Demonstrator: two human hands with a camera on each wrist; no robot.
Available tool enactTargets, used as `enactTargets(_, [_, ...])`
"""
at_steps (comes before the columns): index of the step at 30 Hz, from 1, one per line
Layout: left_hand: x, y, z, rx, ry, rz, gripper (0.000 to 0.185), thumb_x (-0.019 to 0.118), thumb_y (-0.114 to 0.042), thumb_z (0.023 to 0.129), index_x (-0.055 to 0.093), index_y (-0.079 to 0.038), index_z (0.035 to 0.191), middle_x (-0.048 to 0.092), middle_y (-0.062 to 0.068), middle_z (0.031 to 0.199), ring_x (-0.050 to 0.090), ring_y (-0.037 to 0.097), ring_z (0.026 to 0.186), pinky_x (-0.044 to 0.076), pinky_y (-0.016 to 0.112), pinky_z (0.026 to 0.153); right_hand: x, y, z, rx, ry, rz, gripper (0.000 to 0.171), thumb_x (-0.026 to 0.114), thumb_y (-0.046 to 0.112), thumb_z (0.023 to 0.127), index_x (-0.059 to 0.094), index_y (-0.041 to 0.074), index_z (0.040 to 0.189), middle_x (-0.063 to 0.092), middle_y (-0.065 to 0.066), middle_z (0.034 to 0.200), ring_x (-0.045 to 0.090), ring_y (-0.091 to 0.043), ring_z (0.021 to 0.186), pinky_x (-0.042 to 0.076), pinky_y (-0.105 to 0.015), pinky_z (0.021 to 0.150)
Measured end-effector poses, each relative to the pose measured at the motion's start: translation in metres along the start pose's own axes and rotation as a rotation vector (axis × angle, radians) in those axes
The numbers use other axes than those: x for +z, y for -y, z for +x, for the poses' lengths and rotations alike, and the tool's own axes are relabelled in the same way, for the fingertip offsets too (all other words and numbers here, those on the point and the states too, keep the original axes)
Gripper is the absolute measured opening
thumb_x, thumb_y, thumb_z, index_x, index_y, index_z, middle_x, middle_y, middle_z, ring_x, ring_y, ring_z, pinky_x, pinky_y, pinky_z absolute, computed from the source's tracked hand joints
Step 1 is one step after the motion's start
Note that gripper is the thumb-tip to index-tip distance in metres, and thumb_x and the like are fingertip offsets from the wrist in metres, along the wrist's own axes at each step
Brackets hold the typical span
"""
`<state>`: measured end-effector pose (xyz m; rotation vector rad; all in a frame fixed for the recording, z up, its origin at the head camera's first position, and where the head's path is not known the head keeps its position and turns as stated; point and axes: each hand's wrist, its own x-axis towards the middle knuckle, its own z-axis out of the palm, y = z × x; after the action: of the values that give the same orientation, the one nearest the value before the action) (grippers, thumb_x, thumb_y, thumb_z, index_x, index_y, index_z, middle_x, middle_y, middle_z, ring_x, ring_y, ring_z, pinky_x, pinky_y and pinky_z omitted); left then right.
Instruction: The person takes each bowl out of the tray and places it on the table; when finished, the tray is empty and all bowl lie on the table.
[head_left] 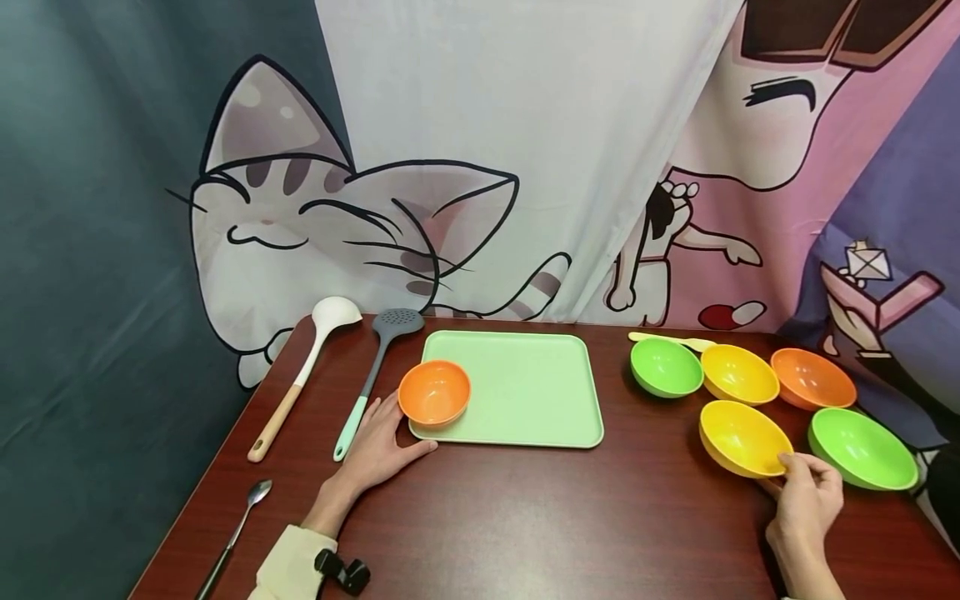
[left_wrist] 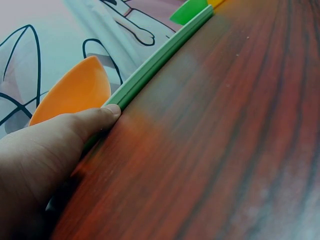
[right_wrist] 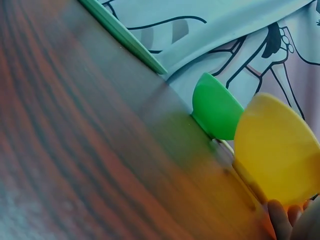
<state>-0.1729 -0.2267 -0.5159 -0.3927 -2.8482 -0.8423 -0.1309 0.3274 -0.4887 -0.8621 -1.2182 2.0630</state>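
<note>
My left hand (head_left: 377, 450) rests at the left front corner of a light green tray (head_left: 528, 392), fingers spread along its side. In the left wrist view the thumb (left_wrist: 97, 119) lies against the tray's edge. Beside those fingers, an orange bowl (head_left: 434, 393) stands on the tray's left part. Over on the right, my right hand (head_left: 808, 504) pinches the near rim of a yellow bowl (head_left: 742, 437) between thumb and fingers. The same bowl (right_wrist: 275, 150) fills the right side of the right wrist view, with fingertips low against it. A larger green bowl (head_left: 862, 448) is just right of this hand.
Behind the held bowl stand a small green bowl (head_left: 666, 367), another yellow bowl (head_left: 739, 374) and an orange bowl (head_left: 813, 379), with a yellow utensil handle (head_left: 671, 340) behind them. At left lie a white ladle (head_left: 311, 358), a grey slotted turner (head_left: 382, 350) and a long-handled spoon (head_left: 238, 525). A printed curtain (head_left: 480, 167) hangs behind.
</note>
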Motion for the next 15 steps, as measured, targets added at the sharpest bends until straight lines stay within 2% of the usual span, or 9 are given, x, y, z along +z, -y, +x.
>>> enactTargets(3, [-0.0005, -0.0008, -0.0002, -0.003, 0.003, -0.004, 0.098, 0.075, -0.059, 0.080, 0.035, -0.011, 0.155, 0.038, 0.011, 0.159, 0.035, 0.028, 0.148, 0.016, 0.056, 0.124, -0.0007, 0.0018, 0.0007, -0.008, -0.031, 0.026, 0.013, 0.060, -0.002, 0.092, 0.053, 0.009, 0.092, 0.049, -0.001, 0.098, 0.058, -0.006, 0.067, 0.054, -0.021, 0.044])
enactTargets(10, [-0.0011, -0.0021, -0.0002, -0.008, 0.006, -0.003, 0.098, 0.075, -0.059, 0.080, 0.035, -0.010, 0.155, 0.038, 0.011, 0.159, 0.035, 0.028, 0.148, 0.017, 0.056, 0.124, -0.0032, 0.0062, 0.0017, 0.022, -0.085, 0.111, 0.016, 0.059, -0.001, 0.093, 0.048, 0.011, 0.096, 0.042, 0.001, 0.110, 0.052, -0.009, 0.093, 0.055, -0.021, 0.047])
enactTargets(15, [-0.0011, -0.0022, -0.0004, -0.008, 0.003, -0.005, 0.099, 0.075, -0.059, 0.080, 0.035, -0.010, 0.155, 0.038, 0.011, 0.159, 0.035, 0.029, 0.147, 0.017, 0.056, 0.123, -0.0046, 0.0080, 0.0028, 0.029, -0.101, 0.124, 0.016, 0.061, -0.001, 0.093, 0.049, 0.010, 0.094, 0.043, 0.001, 0.110, 0.053, -0.009, 0.092, 0.056, -0.021, 0.048])
